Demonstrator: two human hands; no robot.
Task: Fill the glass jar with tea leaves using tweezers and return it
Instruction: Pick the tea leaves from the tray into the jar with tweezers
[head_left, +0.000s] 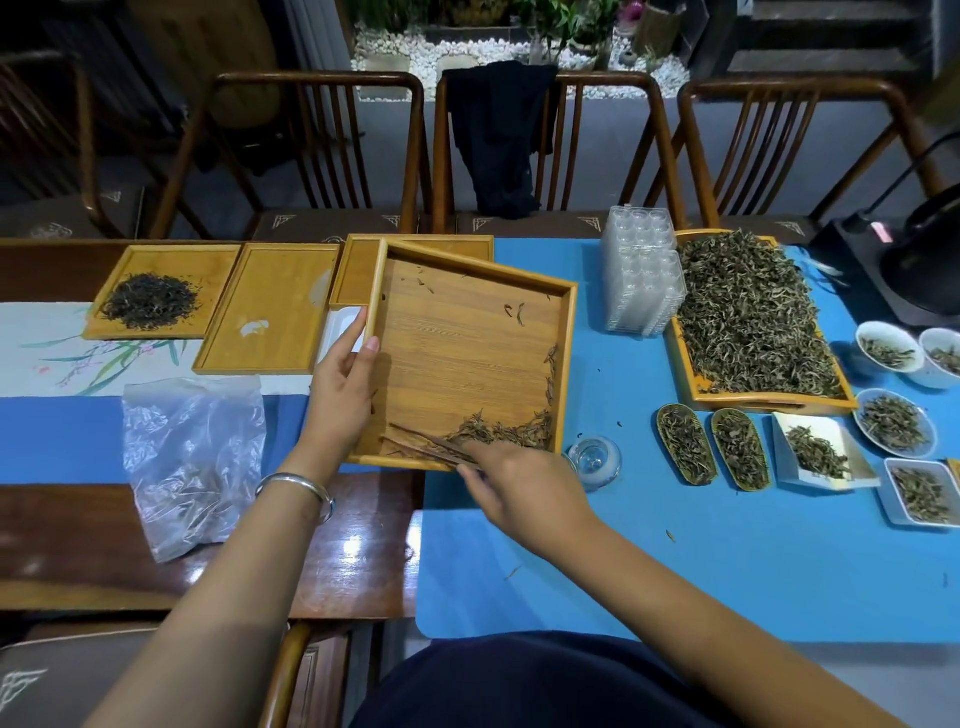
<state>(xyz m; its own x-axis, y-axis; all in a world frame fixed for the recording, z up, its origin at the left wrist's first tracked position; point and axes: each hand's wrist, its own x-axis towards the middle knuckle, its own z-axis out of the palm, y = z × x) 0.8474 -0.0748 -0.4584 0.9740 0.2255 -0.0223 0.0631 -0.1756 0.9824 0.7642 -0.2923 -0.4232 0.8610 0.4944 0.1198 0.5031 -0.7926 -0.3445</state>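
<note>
tweezers (431, 447) sit pinched in the right hand (519, 491), fingers closed on their near end, tips lying in the wooden tray (470, 340) beside the tea leaves (506, 431) heaped in its near right corner. the left hand (340, 395) grips the tray's left rim, thumb inside. the glass jar (595, 460) stands on the blue mat (675, 545) just right of the tray, near the right hand but not touching it.

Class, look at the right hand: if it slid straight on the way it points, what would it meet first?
Probably the tea leaves heaped in the tray's near corner; the right hand and its tweezers already reach them.
</note>
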